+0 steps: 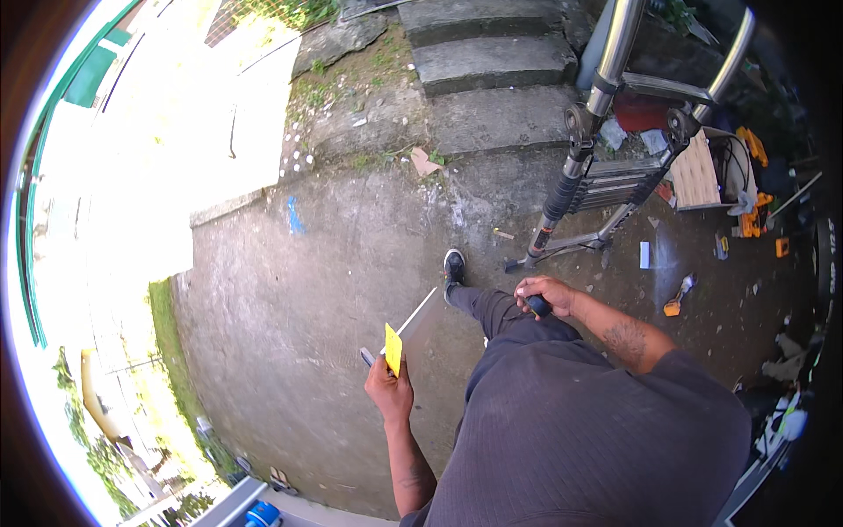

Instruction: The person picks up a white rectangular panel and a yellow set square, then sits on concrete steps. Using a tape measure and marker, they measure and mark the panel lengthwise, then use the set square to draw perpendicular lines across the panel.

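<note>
My left hand [389, 391] is closed around a flat yellow piece [393, 348], held upright. A small grey end [367, 356] sticks out beside the thumb. From behind the yellow piece a thin, pale, straight-edged strip [411, 318] points away to the right; what it belongs to is unclear. My right hand [546, 294] grips a small, dark, rounded object [538, 305] in front of my right thigh; its kind does not show. My hands are well apart.
A telescopic ladder [571, 189] stands ahead on the right. Concrete steps [496, 66] rise beyond. To the right are a wooden box [698, 171], an orange-and-white tool [676, 299] and a white rectangular piece [644, 255] on the concrete floor [290, 325]. Bright light washes out the left.
</note>
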A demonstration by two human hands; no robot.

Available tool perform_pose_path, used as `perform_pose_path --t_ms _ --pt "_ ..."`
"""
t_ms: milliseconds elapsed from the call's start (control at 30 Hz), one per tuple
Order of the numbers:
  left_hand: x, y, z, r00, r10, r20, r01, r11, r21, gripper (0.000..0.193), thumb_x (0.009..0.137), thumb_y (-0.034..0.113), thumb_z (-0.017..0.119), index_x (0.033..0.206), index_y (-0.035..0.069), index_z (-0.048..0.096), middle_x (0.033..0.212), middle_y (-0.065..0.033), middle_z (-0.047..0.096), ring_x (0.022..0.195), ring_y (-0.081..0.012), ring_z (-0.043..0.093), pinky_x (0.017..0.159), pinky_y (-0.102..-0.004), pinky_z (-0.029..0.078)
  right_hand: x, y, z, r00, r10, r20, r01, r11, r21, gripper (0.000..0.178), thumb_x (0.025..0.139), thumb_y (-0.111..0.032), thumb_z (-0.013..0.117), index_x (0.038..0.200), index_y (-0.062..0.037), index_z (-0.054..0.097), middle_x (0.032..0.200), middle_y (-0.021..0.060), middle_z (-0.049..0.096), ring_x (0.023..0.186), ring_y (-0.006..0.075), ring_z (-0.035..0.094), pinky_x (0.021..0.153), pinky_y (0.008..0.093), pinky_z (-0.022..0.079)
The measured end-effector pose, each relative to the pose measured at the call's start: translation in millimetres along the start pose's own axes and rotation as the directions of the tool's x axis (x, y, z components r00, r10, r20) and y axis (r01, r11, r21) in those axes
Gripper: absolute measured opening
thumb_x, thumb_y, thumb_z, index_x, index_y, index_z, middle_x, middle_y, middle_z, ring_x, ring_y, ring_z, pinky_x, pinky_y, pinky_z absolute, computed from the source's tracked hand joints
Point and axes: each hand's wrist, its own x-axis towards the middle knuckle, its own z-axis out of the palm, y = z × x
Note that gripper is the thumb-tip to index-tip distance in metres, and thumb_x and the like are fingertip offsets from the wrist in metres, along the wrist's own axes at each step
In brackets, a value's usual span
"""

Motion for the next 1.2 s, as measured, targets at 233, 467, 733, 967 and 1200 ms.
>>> perform_pose_path --t_ms 233,467,733,967,1200 --pt "228.9 59.3 62.6 0.892 0.249 0.378 -0.267 0.964 -0.006 0.031 0.100 0.023 0.082 0.089 0.002 0.062 0.080 -0.0222 0.068 0.076 -0.0463 0.069 0.066 -0.0512 0.050 66.0 -83.2 23.6 0.973 -0.226 -0.047 0.231 0.954 0.194 0.041 0.097 -0.026 0.086 0.130 -0.0087 0.068 0.108 0.0024 0.070 0.096 0.0152 0.070 0.066 0.0353 0.058" --pt "409.7 132.5 118.6 0.566 0.557 0.607 -0.495 0.819 -0.291 0.036 0.095 0.019 0.086 0.083 0.000 0.058 0.075 -0.0201 0.062 0.065 -0.0350 0.062 0.062 -0.0451 0.047 80.7 -206.2 55.8 0.764 -0.597 -0.247 0.596 0.798 -0.086 0.080 0.085 -0.012 0.090 0.158 -0.0102 0.057 0.136 0.0100 0.065 0.130 0.0249 0.061 0.112 0.0397 0.050" --pt "589.2 207.4 216.7 -0.004 0.662 0.749 -0.460 0.664 -0.589 0.024 0.091 0.017 0.090 0.097 0.000 0.075 0.084 -0.0192 0.072 0.077 -0.0338 0.074 0.069 -0.0424 0.055 124.0 -325.9 41.5 0.562 -0.746 -0.357 0.745 0.644 -0.172 0.114 0.081 -0.005 0.080 0.180 -0.0181 0.026 0.172 0.0163 0.044 0.139 0.0261 0.054 0.125 0.0437 0.040" --pt "681.9 273.8 288.5 -0.393 0.737 0.550 -0.443 0.372 -0.816 0.029 0.097 0.019 0.087 0.090 0.004 0.064 0.073 -0.0054 0.058 0.065 -0.0147 0.055 0.060 -0.0411 0.052 142.4 -395.6 54.7 0.500 -0.674 -0.543 0.785 0.618 -0.045 0.072 0.083 -0.015 0.076 0.153 -0.0074 0.059 0.134 0.0092 0.064 0.106 0.0153 0.064 0.080 0.0322 0.054" --pt "697.6 380.6 339.0 -0.605 0.466 0.646 -0.413 0.510 -0.755 0.035 0.090 0.031 0.094 0.098 0.001 0.077 0.080 -0.0156 0.074 0.071 -0.0303 0.075 0.068 -0.0414 0.056 141.3 -424.9 45.2 0.215 -0.590 -0.778 0.814 0.549 -0.192 0.049 0.092 -0.018 0.072 0.138 -0.0055 0.063 0.111 0.0046 0.065 0.087 0.0113 0.063 0.068 0.0302 0.054"
